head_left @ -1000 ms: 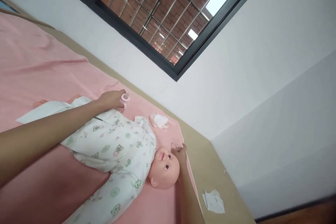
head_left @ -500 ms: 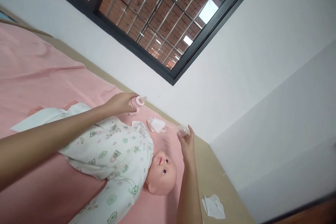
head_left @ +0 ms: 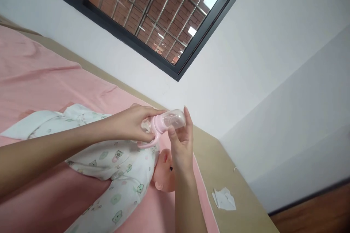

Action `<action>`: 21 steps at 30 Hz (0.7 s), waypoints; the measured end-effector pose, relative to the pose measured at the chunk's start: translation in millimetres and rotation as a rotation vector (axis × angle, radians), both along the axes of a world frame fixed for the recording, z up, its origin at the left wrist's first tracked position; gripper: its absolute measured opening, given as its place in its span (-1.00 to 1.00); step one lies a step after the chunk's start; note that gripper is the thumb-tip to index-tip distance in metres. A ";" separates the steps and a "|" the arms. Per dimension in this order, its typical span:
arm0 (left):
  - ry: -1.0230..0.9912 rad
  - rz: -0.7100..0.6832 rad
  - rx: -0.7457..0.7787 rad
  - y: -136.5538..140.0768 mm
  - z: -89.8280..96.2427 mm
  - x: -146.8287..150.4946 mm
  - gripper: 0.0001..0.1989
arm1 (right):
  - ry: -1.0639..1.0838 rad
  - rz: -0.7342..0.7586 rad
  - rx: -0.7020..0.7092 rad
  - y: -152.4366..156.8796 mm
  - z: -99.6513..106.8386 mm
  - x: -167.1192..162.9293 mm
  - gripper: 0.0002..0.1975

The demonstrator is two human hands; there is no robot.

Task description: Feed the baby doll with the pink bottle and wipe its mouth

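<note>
My left hand (head_left: 136, 122) is closed around a small baby bottle (head_left: 156, 125) with a pink collar and a pink handle. A clear dome-shaped bottle cap (head_left: 175, 118) covers the teat end, meeting the pink collar. The fingers and thumb of my right hand (head_left: 182, 142) grip that cap at its rounded end. Below both hands a baby doll (head_left: 164, 174) lies on its back, dressed in a white outfit (head_left: 117, 160) printed with little animals. My right wrist hides part of the doll's head, and my left forearm crosses above its body.
A pink sheet (head_left: 35, 69) covers much of the tan bed surface (head_left: 218, 160). On the bare tan part at right lies a crumpled white tissue (head_left: 224, 198). Behind the bed stand a white wall (head_left: 232, 62) and a dark-framed window (head_left: 123, 40) with metal bars.
My hands have come together above the doll. The clear cap, held apart in my right hand before, is now over the bottle's teat. The left hand has moved right with the bottle.
</note>
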State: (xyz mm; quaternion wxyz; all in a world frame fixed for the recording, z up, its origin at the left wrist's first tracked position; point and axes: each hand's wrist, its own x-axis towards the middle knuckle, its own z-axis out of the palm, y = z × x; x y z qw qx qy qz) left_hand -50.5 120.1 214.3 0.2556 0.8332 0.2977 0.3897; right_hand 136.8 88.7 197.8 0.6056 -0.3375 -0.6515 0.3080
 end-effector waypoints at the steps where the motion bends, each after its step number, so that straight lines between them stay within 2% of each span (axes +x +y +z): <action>1: -0.002 0.005 -0.024 -0.9 0.1 -0.1 -0.29 | -0.026 0.034 -0.008 1.5 -1.6 0.3 -0.23; 7: -0.022 0.074 -0.142 5.8 -5.1 -2.6 -0.10 | -0.211 0.145 -0.059 1.4 2.5 11.9 -0.19; 10: 0.031 0.123 -0.068 11.1 -8.2 -5.4 -0.12 | -0.320 0.224 -0.065 -2.6 5.4 18.8 -0.12; 13: 0.075 0.158 -0.008 14.4 -10.0 -8.5 -0.11 | -0.398 0.226 -0.035 -4.0 2.3 19.4 -0.02; 18: 0.033 0.099 -0.096 10.9 -8.9 -8.3 -0.04 | -0.389 0.196 0.017 -1.4 -6.7 9.0 0.17; 21: -0.019 0.047 -0.125 5.0 -8.5 -3.5 -0.01 | -0.376 0.188 0.071 0.2 -9.0 6.9 0.21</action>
